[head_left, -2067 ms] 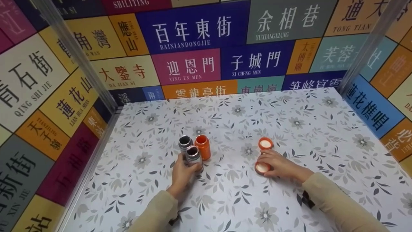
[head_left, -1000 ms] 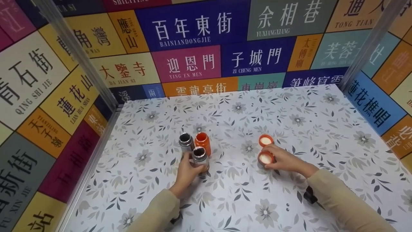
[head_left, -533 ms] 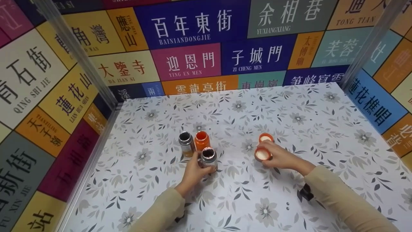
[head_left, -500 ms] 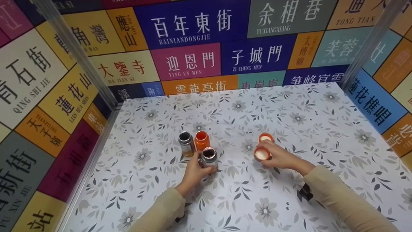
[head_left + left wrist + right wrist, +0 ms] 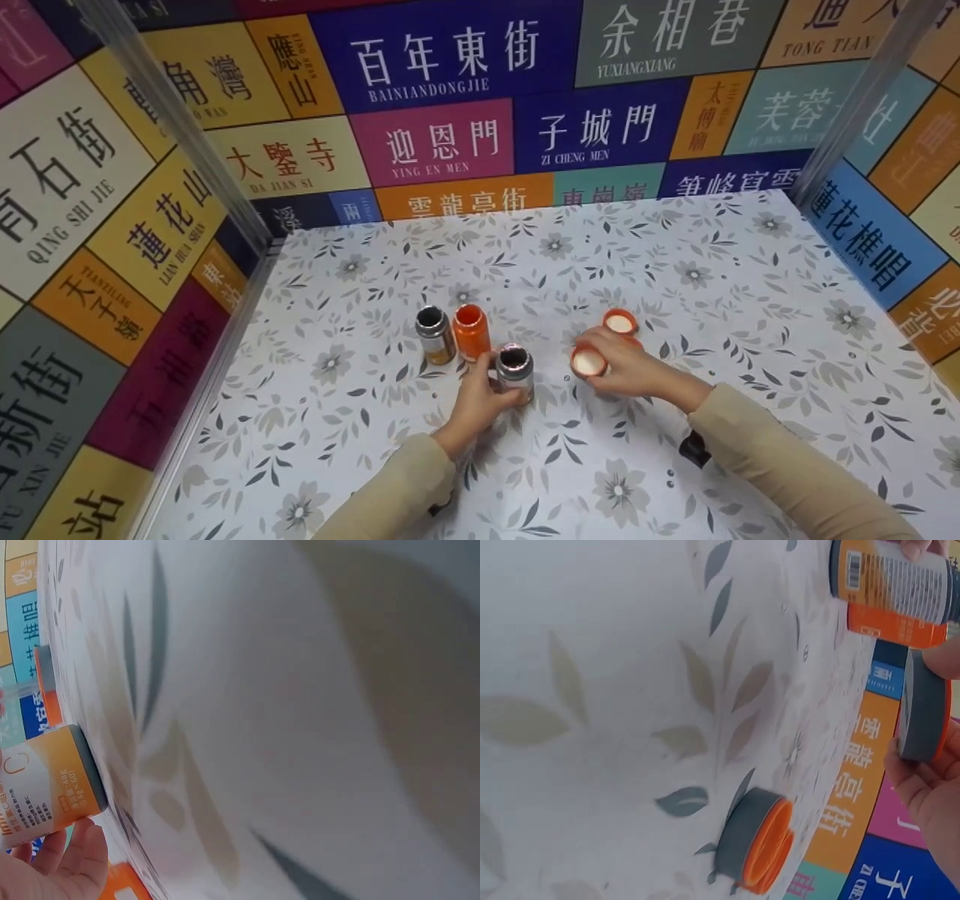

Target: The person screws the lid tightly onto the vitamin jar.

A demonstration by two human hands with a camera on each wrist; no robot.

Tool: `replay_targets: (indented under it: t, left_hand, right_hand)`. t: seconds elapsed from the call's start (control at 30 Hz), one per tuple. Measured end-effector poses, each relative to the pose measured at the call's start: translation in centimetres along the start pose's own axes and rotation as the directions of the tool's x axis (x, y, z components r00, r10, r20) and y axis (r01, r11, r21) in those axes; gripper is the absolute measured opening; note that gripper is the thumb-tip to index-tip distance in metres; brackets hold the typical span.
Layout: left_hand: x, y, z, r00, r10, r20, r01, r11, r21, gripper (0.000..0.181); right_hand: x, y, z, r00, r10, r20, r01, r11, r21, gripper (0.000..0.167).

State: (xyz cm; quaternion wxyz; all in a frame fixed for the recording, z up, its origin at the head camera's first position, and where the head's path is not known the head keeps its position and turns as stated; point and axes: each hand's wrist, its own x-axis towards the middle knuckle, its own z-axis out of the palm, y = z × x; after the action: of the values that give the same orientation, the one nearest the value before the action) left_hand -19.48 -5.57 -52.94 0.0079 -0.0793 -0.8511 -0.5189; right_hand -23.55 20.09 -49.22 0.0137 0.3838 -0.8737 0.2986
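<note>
My left hand (image 5: pixel 480 405) grips a small grey pill bottle (image 5: pixel 514 367) with an orange and white label, its mouth uncovered and facing up. In the left wrist view the fingers curl round this upright bottle (image 5: pixel 56 784). To the right, my right hand (image 5: pixel 626 364) pinches a round bottle cap (image 5: pixel 589 361), inside up, with an orange rim and pale lining. The right wrist view shows the held cap's (image 5: pixel 924 709) grey side, apart from the table. Behind that hand lies another cap (image 5: pixel 620 322); an orange edge beside it is mostly hidden by the fingers.
Left of the gripped bottle stand an uncapped grey bottle (image 5: pixel 436 337) and an uncapped orange bottle (image 5: pixel 472 330), side by side. They rest on a table (image 5: pixel 375 450) with a floral cover. Panels with printed signs (image 5: pixel 450 60) border its back and sides.
My left hand has drawn its bottle rightward, away from the other two bottles. My right hand has brought its cap up off the table and leftward, so cap and bottle are closer together.
</note>
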Motion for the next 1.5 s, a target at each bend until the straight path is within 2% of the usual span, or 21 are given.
replay_targets:
  t: [0.13,0.23,0.4,0.67,0.87,1.03,1.2,1.37,1.43,1.5]
  left_hand:
    - [0.1,0.3,1.0,1.000,0.002,0.002,-0.002,1.000,0.017,0.057]
    - [0.1,0.7,1.6,0.999,0.036,-0.002,-0.036,0.998,0.046,0.055]
    - [0.3,1.2,2.2,0.997,0.076,0.023,-0.077,0.995,0.064,0.055]
    - [0.5,1.1,2.3,0.998,0.029,0.061,-0.032,0.998,0.060,0.055]
    - [0.7,0.6,2.2,0.993,0.058,0.098,-0.059,0.998,0.004,0.058]
    - [0.7,0.4,2.1,0.993,0.054,0.110,-0.052,0.998,-0.020,0.058]
    - [0.7,0.4,2.1,0.993,0.046,0.107,-0.044,0.999,-0.024,0.057]
    - [0.7,0.5,2.1,0.994,0.055,0.098,-0.055,0.998,-0.005,0.056]
    - [0.7,0.5,2.1,0.994,0.046,0.100,-0.047,0.999,0.000,0.057]
    - [0.7,0.5,2.1,0.994,0.049,0.098,-0.049,0.999,0.003,0.057]
  right_hand:
    - [0.5,-0.7,0.2,0.999,0.029,0.026,-0.029,0.999,0.025,0.052]
    - [0.8,-1.0,0.4,0.999,0.028,0.026,-0.029,0.999,0.032,0.054]
    - [1.1,-1.3,0.4,1.000,0.028,0.012,-0.028,1.000,0.004,0.055]
    - [1.1,-1.7,-0.2,1.000,0.013,0.012,-0.012,1.000,-0.025,0.057]
    - [1.2,-2.0,-0.9,0.999,-0.002,0.049,0.006,0.997,-0.080,0.060]
    - [1.4,-2.4,-1.3,0.999,-0.033,0.029,0.035,0.995,-0.091,0.064]
    - [1.5,-2.2,-0.9,0.995,-0.075,-0.066,0.072,0.996,-0.045,0.071]
    - [1.5,-1.9,0.1,0.978,-0.094,-0.188,0.103,0.994,0.041,0.074]
    - [1.5,-1.7,0.5,0.974,-0.084,-0.212,0.106,0.990,0.096,0.073]
    - [1.4,-1.6,0.8,0.976,-0.053,-0.212,0.098,0.974,0.206,0.071]
